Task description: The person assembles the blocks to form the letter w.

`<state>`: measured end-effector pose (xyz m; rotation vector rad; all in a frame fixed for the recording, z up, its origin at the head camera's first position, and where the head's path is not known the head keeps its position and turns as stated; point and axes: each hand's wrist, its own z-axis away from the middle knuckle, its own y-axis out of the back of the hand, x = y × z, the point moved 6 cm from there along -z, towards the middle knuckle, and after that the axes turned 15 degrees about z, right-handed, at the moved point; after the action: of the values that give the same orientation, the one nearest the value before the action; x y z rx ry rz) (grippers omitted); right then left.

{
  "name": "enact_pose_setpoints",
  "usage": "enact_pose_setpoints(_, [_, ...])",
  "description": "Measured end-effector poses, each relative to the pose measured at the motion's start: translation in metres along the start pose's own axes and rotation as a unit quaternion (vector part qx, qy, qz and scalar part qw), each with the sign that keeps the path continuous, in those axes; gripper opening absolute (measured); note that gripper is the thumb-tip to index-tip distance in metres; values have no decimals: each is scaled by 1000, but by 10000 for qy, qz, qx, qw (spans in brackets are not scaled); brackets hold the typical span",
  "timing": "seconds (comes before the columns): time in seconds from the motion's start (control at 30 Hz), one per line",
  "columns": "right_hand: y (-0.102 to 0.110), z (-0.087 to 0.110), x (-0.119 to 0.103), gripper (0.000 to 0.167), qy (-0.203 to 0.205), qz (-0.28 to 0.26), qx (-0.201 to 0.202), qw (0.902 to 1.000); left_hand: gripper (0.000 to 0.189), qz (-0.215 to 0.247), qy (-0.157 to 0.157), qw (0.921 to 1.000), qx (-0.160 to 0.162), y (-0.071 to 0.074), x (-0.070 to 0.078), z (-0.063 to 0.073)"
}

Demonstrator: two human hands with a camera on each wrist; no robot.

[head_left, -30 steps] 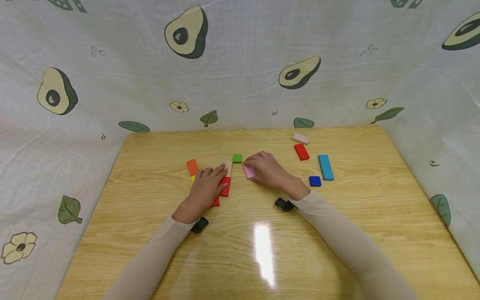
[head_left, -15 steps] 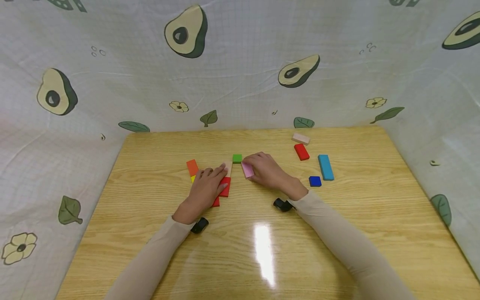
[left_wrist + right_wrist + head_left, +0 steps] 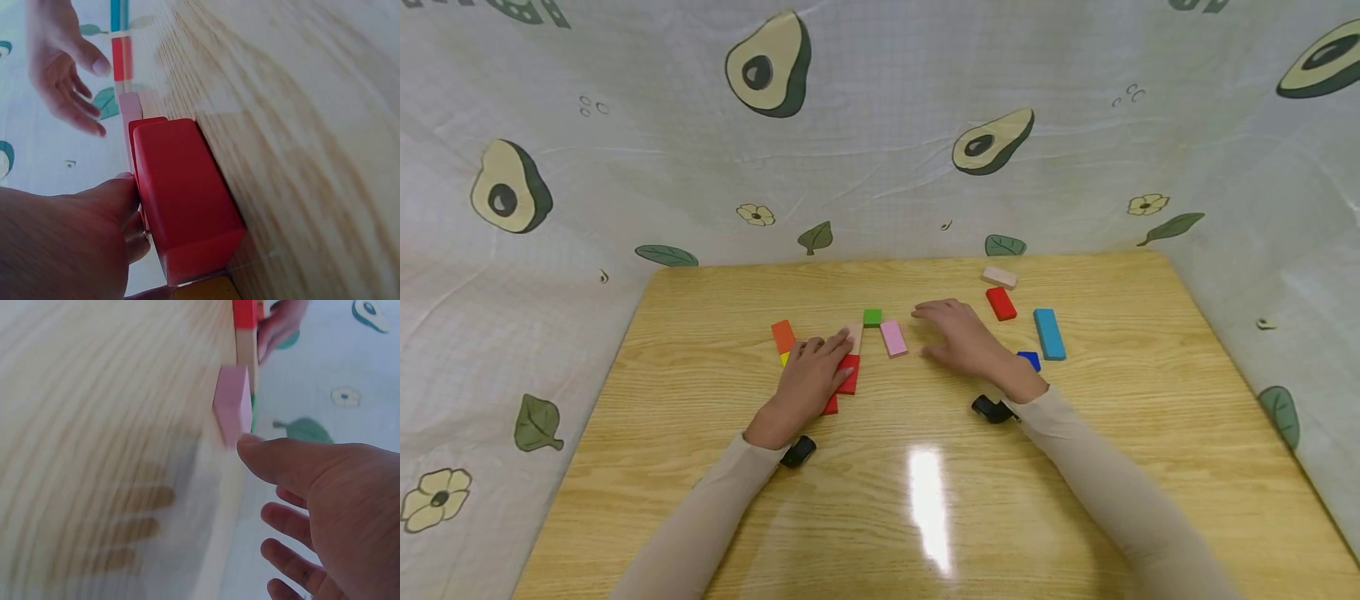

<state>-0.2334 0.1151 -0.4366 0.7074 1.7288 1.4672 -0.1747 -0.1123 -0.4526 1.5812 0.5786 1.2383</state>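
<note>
The left hand (image 3: 811, 371) lay over a group of blocks on the left side of the wooden counter (image 3: 700, 350), its grip relaxed, with fingers extended and spread. Its fingertips rested at a beige block (image 3: 857, 336), and its thumb lay at the middle red block (image 3: 848, 382), set just nearer than the beige one. A nearer red block (image 3: 831, 407) showed partly beneath the hand; at its left, an orange block (image 3: 783, 336) and the edge of a yellow block (image 3: 785, 358) showed.

The right hand (image 3: 961, 340) was apart from the blocks, its grip loose, the fingers slightly bent and holding nothing. The pink block (image 3: 893, 338) lay flat on the counter just left of it, between the two hands. A small green block (image 3: 872, 317) sat just beside the pink block's far left corner; whether they touched could not be told.

Farther right lay a pale block (image 3: 999, 277), a right-hand red block (image 3: 1001, 303) nearer than it, a light-blue block (image 3: 1049, 334), and a dark-blue block (image 3: 1030, 359) partly hidden by the right wrist. An avocado-print cloth (image 3: 880, 167) hung behind the counter.
</note>
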Motion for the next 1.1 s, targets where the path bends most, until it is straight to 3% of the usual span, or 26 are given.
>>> enact_pose_setpoints(0.6, [19, 25, 85, 60, -584, 584, 26, 9966, 54, -34, 76, 9999, -91, 1, -1, 0])
enact_pose_setpoints(1.1, [17, 33, 116, 64, -915, 735, -269, 9927, 55, -1, 114, 9998, -156, 0, 1, 1])
